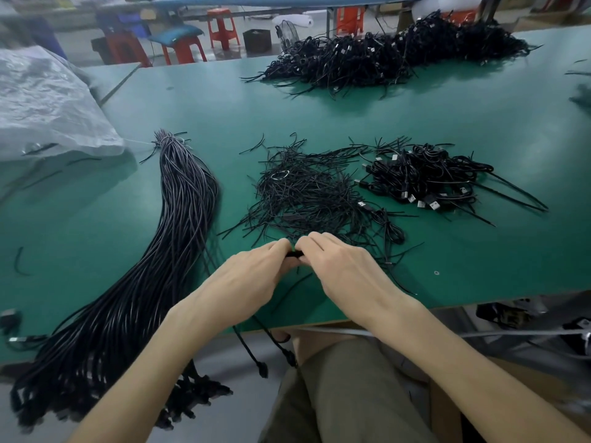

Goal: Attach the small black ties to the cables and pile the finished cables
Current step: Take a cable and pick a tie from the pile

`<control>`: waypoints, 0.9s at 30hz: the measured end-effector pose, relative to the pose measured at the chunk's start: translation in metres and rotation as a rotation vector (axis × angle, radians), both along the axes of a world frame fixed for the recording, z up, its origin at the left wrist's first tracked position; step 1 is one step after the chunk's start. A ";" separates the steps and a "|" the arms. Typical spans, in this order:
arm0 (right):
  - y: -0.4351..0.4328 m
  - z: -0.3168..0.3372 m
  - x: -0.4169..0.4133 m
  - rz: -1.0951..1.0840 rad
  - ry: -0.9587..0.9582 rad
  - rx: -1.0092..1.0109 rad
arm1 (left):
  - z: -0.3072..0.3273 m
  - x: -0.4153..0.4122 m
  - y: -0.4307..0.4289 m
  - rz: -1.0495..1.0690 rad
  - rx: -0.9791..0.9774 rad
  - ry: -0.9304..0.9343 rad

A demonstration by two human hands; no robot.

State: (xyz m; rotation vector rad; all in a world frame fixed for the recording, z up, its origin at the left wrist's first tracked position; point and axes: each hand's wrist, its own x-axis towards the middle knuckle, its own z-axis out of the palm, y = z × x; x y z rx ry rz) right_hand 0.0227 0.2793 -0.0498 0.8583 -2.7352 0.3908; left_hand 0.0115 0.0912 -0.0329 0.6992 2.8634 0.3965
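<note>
My left hand (252,276) and my right hand (339,266) meet near the table's front edge, both curled round a folded black cable (294,254) held between them. Its ends (256,359) hang over the edge toward my lap. A loose heap of small black ties (300,190) lies just beyond my hands. To its right sits a pile of tied cables (425,177) with USB plugs showing. A long thick bundle of straight black cables (153,266) runs along the left and droops off the front edge. Whether a tie is in my fingers is hidden.
The green table (224,100) carries a large heap of finished cables (393,55) at the far back right. A crumpled clear plastic bag (48,103) lies at the left. Orange stools (220,27) stand on the floor beyond the table.
</note>
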 end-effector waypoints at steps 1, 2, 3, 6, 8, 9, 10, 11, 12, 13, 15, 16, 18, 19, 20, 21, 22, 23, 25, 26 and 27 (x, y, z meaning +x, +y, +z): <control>-0.001 0.000 -0.002 -0.006 0.019 -0.008 | -0.003 -0.001 -0.001 0.009 0.036 0.029; -0.003 0.000 -0.003 -0.026 0.064 -0.008 | -0.006 -0.002 -0.002 0.023 0.082 0.060; -0.004 0.001 -0.005 -0.071 0.127 0.000 | -0.009 -0.003 -0.004 0.050 0.132 0.092; -0.002 0.009 -0.010 -0.279 0.345 -0.049 | -0.015 -0.017 -0.016 0.229 0.330 0.150; 0.001 0.015 -0.012 -0.328 0.460 -0.120 | -0.016 -0.028 -0.025 0.334 0.479 0.151; 0.002 0.016 -0.013 -0.315 0.463 -0.149 | -0.017 -0.034 -0.029 0.371 0.530 0.158; 0.002 0.016 -0.015 -0.297 0.403 -0.169 | -0.018 -0.038 -0.030 0.405 0.579 0.160; 0.001 0.015 -0.016 -0.292 0.287 -0.174 | -0.019 -0.041 -0.030 0.440 0.632 0.145; -0.001 0.013 -0.016 -0.305 0.148 -0.164 | -0.022 -0.043 -0.028 0.468 0.685 0.116; -0.002 0.010 -0.016 -0.324 0.027 -0.156 | -0.025 -0.043 -0.024 0.487 0.726 0.090; -0.008 0.001 -0.013 -0.345 -0.097 -0.159 | -0.030 -0.041 -0.017 0.493 0.787 0.068; -0.013 -0.003 -0.010 -0.347 -0.116 -0.134 | -0.031 -0.039 -0.014 0.484 0.823 0.065; -0.024 -0.011 -0.006 -0.363 -0.084 0.009 | -0.034 -0.037 -0.011 0.457 0.874 0.066; -0.028 -0.014 -0.005 -0.377 -0.068 0.067 | -0.034 -0.036 -0.011 0.444 0.886 0.067; -0.030 -0.015 -0.004 -0.390 -0.070 0.095 | -0.035 -0.035 -0.011 0.433 0.899 0.063; -0.031 -0.015 -0.005 -0.399 -0.088 0.106 | -0.035 -0.034 -0.011 0.426 0.910 0.057; -0.031 -0.013 -0.007 -0.405 -0.114 0.103 | -0.035 -0.034 -0.012 0.420 0.914 0.052; -0.031 -0.011 -0.008 -0.411 -0.143 0.100 | -0.035 -0.033 -0.012 0.419 0.911 0.048; -0.029 -0.007 -0.009 -0.416 -0.157 0.112 | -0.035 -0.033 -0.013 0.424 0.899 0.051; -0.028 -0.005 -0.009 -0.421 -0.149 0.136 | -0.036 -0.033 -0.013 0.423 0.893 0.055; -0.027 -0.004 -0.009 -0.430 -0.147 0.174 | -0.036 -0.033 -0.013 0.419 0.886 0.060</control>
